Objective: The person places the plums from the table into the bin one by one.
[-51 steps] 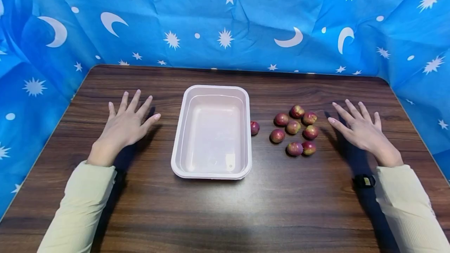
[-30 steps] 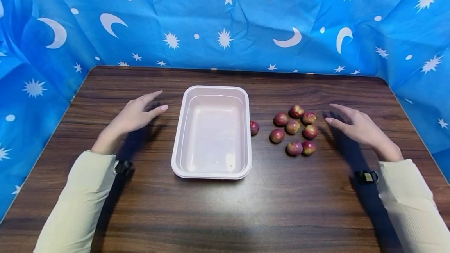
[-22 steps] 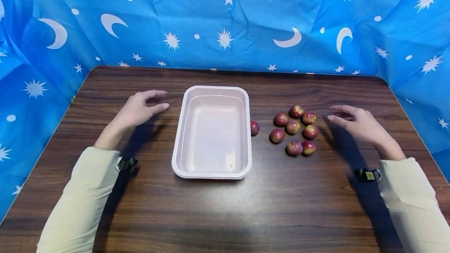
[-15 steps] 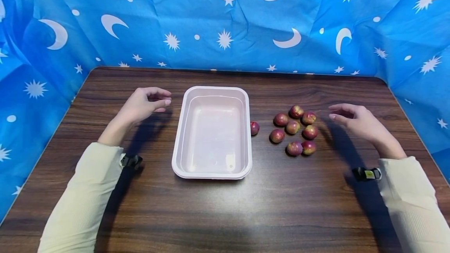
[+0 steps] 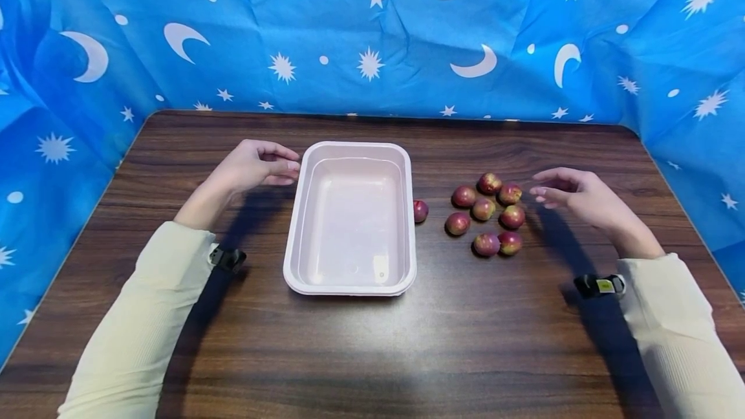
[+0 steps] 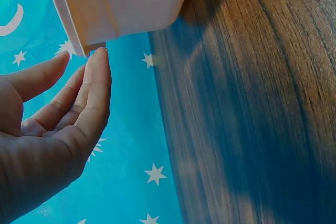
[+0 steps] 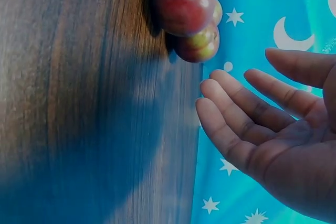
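At the left, a blue cloth [image 5: 55,102] with white moons and stars is hanging, and it is running along the whole far side to the right. A pale sleeve [image 5: 134,322] is coming in from the near left, with a black device [image 5: 229,259] sitting at its cuff. Beyond the cuff, the left hand [image 5: 247,163] is hovering over the counter [image 5: 361,367], its fingers bending gently and its thumb standing apart from them. Its fingertips are lying right at the far part of the left rim of a pale pink tray [image 5: 354,225]; whether they are touching it, I cannot tell. The tray is standing a little left of the middle of the counter, its long sides running near to far and its glossy floor catching the light. Just beside its right rim, a single plum [image 5: 421,211] is resting, partly hidden by the edge. Farther right, eight red and yellowish plums [image 5: 483,209] are lying in a loose group, two on the near side sitting close together. Just to the right of this group, the right hand [image 5: 582,198] is hovering, its fingers curving loosely and its thumb parting from them, a small gap separating the fingertips from the plums. A second black device [image 5: 599,285] is sitting by the right cuff, and the other sleeve [image 5: 669,322] is filling the near right.
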Tool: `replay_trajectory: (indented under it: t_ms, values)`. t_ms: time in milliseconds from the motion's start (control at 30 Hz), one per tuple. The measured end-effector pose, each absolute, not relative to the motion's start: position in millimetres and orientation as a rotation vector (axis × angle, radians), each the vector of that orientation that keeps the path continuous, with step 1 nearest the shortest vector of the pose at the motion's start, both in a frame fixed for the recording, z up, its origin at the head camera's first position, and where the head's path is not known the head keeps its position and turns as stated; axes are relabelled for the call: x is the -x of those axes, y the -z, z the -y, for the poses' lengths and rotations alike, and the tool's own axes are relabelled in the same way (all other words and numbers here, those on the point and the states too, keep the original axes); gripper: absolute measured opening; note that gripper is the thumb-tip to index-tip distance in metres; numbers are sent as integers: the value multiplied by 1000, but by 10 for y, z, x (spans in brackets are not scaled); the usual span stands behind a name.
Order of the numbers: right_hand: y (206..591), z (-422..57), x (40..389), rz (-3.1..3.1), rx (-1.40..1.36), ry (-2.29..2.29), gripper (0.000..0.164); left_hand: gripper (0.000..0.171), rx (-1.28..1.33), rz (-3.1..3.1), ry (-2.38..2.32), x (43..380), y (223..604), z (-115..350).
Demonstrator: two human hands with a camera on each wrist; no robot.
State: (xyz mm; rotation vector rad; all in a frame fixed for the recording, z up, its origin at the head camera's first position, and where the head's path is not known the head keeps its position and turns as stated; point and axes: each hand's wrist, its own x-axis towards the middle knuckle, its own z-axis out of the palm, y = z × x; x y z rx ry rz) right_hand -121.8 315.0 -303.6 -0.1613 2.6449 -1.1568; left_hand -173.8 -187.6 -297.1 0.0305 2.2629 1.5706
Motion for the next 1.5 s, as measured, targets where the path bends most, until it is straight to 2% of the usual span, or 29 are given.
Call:
replay_trajectory:
  t_ms: [600, 900, 1500]
  values:
    - [3048, -3085, 1475, -2555, 148, 1137, 34, 33, -11, -2143, -1656, 1755, 2897, 1829]
    - [3105, -3057, 1585, -2502, 237, 1141, 32, 32, 19, -2137, -1655, 1765, 2910, 1814]
    - [3177, -3036, 1578, -2491, 158, 1081, 36, 32, 47, -2102, -1679, 1762, 2932, 1806]
